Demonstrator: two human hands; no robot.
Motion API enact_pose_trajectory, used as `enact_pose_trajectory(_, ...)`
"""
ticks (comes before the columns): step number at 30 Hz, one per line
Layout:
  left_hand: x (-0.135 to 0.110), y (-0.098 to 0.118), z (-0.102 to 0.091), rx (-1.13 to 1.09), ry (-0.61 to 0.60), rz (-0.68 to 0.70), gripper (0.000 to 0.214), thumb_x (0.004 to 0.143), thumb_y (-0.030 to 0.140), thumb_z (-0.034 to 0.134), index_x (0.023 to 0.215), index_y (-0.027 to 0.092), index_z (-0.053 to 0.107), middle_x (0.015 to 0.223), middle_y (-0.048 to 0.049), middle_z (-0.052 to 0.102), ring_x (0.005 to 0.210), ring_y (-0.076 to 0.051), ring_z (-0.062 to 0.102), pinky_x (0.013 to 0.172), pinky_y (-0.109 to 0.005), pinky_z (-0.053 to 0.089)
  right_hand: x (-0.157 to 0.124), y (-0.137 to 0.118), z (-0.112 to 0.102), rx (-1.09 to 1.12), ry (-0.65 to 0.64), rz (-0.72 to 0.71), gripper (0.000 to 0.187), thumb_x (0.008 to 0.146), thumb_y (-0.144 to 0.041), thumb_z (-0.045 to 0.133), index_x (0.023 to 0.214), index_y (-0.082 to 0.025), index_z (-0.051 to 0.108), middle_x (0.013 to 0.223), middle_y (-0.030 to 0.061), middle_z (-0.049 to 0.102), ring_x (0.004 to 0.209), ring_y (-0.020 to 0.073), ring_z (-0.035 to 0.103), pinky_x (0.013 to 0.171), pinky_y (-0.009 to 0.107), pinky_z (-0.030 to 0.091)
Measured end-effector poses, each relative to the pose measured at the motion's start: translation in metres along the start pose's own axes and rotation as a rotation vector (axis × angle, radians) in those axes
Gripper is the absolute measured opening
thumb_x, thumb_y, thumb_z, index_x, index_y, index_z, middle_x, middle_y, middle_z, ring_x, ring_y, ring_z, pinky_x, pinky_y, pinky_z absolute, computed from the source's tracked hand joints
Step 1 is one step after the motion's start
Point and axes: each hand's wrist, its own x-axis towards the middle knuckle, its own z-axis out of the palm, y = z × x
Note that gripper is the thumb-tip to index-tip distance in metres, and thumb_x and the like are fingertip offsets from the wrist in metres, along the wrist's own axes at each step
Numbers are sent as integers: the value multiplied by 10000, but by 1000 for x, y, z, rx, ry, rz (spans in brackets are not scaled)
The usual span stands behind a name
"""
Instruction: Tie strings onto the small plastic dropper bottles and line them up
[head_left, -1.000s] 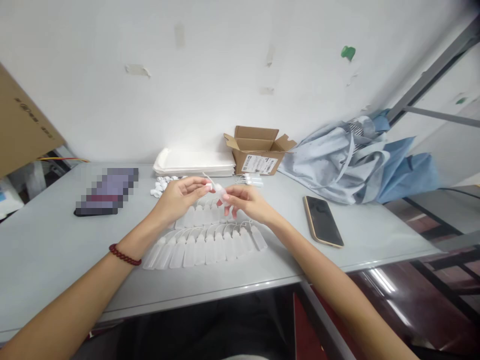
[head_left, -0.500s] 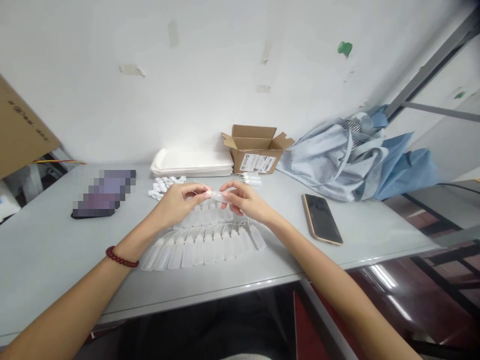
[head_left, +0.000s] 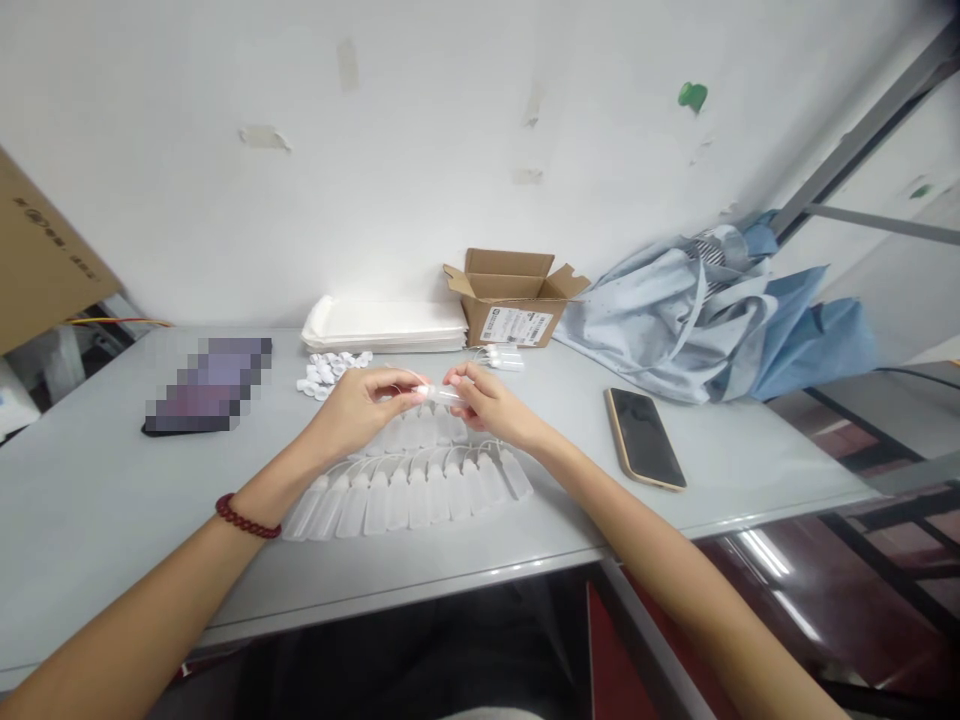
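Between my two hands, above the table, is a small clear plastic bottle (head_left: 444, 396) with a white cap and a thin tube. The fingers of my left hand (head_left: 369, 405) pinch its cap end. My right hand (head_left: 491, 402) holds the body, which its fingers partly cover. Below them lies a row of similar bottles (head_left: 409, 500), side by side with thin curved tubes at their tops. Another row of bottles (head_left: 409, 433) behind it is partly hidden by my hands. A pile of small white caps (head_left: 330, 370) lies beyond my left hand.
Against the wall stand a stack of white sheets (head_left: 390, 325) and an open cardboard box (head_left: 517, 300). A few more bottles (head_left: 504, 357) lie before the box. A phone (head_left: 645, 438) and blue cloth (head_left: 675, 310) are at right; a blurred-out dark device (head_left: 214, 385) is at left.
My right fingers have shifted slightly on the bottle, and more of its clear body shows. My left hand stays at the cap end, almost unmoved.
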Motion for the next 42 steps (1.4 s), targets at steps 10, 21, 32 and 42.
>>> enact_pose_trajectory(10,1,-1,-3,-268,-80,-215,296,786,457,672,770,168,735,763,-68,718,694,-187,663,710,-341,558,-1,1,1,121,-38,-33,184,946,-421,394,931,-238,375,585,-87,408,423,51,258,433,176,197)
enact_pose_trajectory(21,-4,0,3,12,-46,-5,262,803,410,641,920,187,711,889,-58,714,754,-196,659,757,-345,545,-1,0,-1,98,1,37,132,951,-367,356,912,-242,360,550,-104,304,409,52,211,423,167,161)
enact_pose_trajectory(32,-2,1,2,30,-138,-22,290,829,452,595,817,181,699,746,-40,698,677,-182,648,688,-314,536,0,3,-2,131,-50,51,148,938,-395,383,923,-248,381,539,-113,243,403,55,178,423,173,143)
enact_pose_trajectory(42,-5,6,4,-42,-146,-75,272,812,435,638,881,178,697,754,-36,697,690,-179,646,715,-323,524,0,4,-3,107,-68,14,290,919,-525,408,919,-236,392,548,-106,280,409,60,236,419,189,197)
